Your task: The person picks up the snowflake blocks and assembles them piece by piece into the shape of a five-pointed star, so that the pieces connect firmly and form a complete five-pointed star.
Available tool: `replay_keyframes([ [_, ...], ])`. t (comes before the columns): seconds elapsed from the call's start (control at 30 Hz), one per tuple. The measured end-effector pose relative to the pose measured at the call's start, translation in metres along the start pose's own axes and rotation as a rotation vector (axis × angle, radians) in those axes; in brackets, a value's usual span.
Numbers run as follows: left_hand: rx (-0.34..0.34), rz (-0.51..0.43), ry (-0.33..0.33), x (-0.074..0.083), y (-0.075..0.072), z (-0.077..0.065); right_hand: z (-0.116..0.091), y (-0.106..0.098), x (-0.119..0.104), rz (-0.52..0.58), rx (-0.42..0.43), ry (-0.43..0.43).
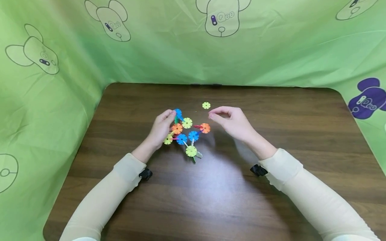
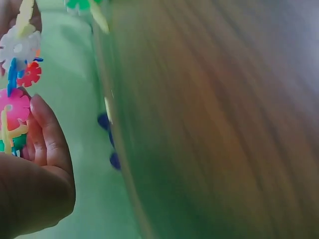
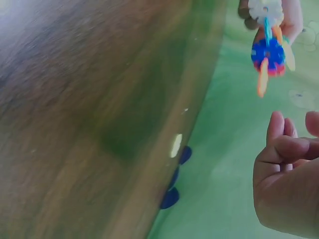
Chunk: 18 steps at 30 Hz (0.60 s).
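In the head view, my left hand (image 1: 159, 130) grips the left end of a linked structure of interlocking notched plastic discs (image 1: 182, 139). Blue, orange, yellow-green, pink, white and green discs slot together edge to edge, held above the table. In the left wrist view, fingers (image 2: 52, 132) curl beside the pink disc (image 2: 17, 105). My right hand (image 1: 236, 124) is to the right of the structure, apart from it, thumb and forefinger bent toward each other. The right wrist view shows bent fingers (image 3: 275, 128) and no piece between them.
A loose yellow-green disc (image 1: 206, 105) lies on the brown wooden table (image 1: 135, 207), beyond the structure. Green printed cloth (image 1: 169, 63) stands around the back and sides of the table. Black wrist devices (image 1: 258, 170) sit at both cuffs.
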<state>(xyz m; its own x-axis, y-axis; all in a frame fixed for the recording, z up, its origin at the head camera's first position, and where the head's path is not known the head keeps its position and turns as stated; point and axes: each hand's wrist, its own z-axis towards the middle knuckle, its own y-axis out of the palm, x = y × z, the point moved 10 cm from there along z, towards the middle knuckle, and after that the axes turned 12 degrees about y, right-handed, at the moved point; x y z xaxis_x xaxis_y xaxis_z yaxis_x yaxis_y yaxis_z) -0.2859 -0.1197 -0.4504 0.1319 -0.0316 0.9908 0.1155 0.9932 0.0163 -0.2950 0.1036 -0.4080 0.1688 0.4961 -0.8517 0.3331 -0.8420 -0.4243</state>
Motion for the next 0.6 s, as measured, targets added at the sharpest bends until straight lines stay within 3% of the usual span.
replay_keyframes([
  [0.17,0.051,0.088,-0.068,-0.003,-0.044,-0.002,0.013,0.010,0.013,-0.119,-0.047,0.009],
  [0.33,0.096,0.103,-0.154,-0.012,-0.080,-0.003,0.018,0.051,0.024,-0.378,-0.214,0.016],
  [0.43,0.101,0.130,-0.181,-0.017,-0.093,-0.004,0.015,0.076,0.022,-0.485,-0.287,0.012],
  [0.6,0.079,0.149,-0.182,-0.018,-0.097,-0.005,0.011,0.101,0.018,-0.685,-0.295,0.017],
])
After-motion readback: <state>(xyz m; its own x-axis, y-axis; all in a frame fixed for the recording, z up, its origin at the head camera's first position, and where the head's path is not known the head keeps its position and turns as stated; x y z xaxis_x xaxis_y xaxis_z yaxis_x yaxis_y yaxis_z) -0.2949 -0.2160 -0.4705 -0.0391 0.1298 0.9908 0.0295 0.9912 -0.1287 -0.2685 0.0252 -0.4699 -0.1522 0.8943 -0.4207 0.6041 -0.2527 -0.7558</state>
